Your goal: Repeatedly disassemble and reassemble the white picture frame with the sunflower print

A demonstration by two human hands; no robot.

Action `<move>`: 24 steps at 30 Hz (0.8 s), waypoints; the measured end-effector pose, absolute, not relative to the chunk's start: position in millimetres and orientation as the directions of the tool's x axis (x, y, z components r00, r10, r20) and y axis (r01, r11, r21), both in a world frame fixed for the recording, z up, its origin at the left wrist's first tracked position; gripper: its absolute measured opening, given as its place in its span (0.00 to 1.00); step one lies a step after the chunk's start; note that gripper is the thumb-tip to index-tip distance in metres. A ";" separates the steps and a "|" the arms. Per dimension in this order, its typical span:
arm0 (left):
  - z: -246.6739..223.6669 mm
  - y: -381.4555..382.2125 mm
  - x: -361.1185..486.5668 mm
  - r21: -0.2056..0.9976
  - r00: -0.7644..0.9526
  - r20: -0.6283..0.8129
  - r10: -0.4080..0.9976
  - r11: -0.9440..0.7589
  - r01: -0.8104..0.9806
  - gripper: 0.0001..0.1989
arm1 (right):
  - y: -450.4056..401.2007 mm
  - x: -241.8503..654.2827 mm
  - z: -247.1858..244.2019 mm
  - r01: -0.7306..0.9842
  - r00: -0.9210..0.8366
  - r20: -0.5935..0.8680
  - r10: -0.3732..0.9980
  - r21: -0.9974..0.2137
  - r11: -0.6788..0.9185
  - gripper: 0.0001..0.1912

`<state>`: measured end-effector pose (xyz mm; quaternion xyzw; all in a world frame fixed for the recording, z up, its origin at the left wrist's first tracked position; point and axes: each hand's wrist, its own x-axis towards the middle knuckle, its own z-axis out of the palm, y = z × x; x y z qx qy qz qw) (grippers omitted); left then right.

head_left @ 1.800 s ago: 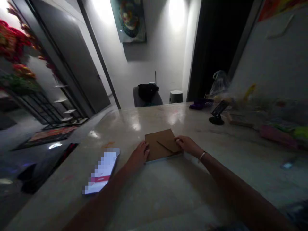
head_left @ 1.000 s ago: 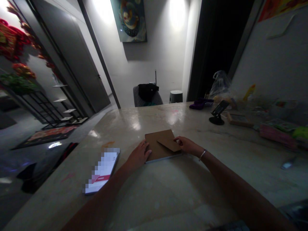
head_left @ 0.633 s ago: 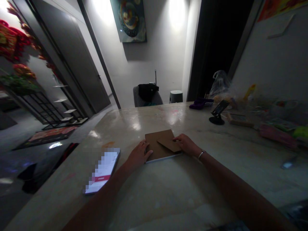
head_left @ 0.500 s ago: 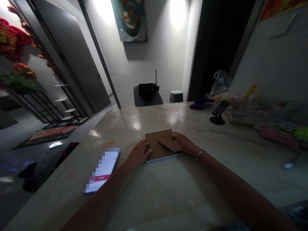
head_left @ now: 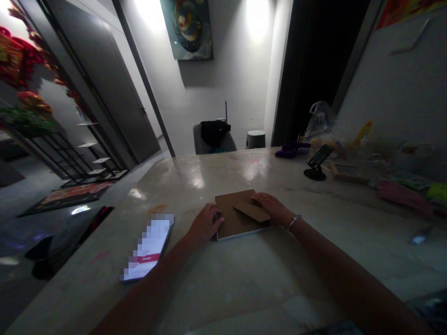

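Observation:
A flat, shallow cardboard box (head_left: pixel 228 225) with a brown top face and a thin white rim lies on the table before me. On top of it a smaller brown cardboard flap (head_left: pixel 253 211) sits at a slant, its right end against my right hand. My left hand (head_left: pixel 206 223) grips the box's left edge, thumb over the top and fingers along the side. Curled over the right edge near the far corner is my right hand (head_left: pixel 274 208); its thumb is hidden. Left of my left forearm lies a phone (head_left: pixel 150 246), its lit screen partly pixelated.
The pale marble table (head_left: pixel 223 284) fills the foreground. Toward the right stand a black phone stand (head_left: pixel 316 165), a wooden-edged tray (head_left: pixel 347 173), a purple item (head_left: pixel 292 150), a clear plastic bag (head_left: pixel 319 123) and a pink cloth (head_left: pixel 403 195). A chair (head_left: pixel 214 137) stands beyond the far edge.
The box with its flap has shifted slightly right and toward me, both hands moving along with it. My right hand's fingers now lie more over the top face.

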<state>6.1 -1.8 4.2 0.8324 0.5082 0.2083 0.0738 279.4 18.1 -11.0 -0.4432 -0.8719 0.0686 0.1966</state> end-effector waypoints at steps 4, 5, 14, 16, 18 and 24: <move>-3.4 4.3 8.6 0.274 0.385 0.286 0.878 -0.460 0.845 0.17 | 19.5 280.0 -16.5 0.778 -0.514 0.182 0.839 -0.315 0.544 0.30; -5.8 6.1 8.8 0.256 0.399 0.276 0.874 -0.467 0.846 0.19 | 19.6 279.6 -16.3 0.789 -0.507 0.154 0.848 -0.313 0.529 0.30; -6.5 6.5 9.8 0.192 0.475 0.201 0.857 -0.510 0.839 0.22 | 20.8 277.2 -13.6 0.826 -0.486 0.107 0.867 -0.269 0.496 0.30; -6.7 6.4 9.7 0.192 0.470 0.222 0.854 -0.511 0.838 0.21 | 20.6 276.6 -13.3 0.828 -0.487 0.102 0.867 -0.263 0.496 0.30; -7.4 6.8 9.8 0.190 0.466 0.229 0.855 -0.509 0.840 0.21 | 19.8 276.3 -12.4 0.828 -0.489 0.101 0.866 -0.259 0.498 0.30; -4.1 4.9 11.6 0.211 0.467 0.233 0.853 -0.513 0.832 0.22 | 16.6 276.6 -9.8 0.817 -0.482 0.097 0.871 -0.311 0.486 0.31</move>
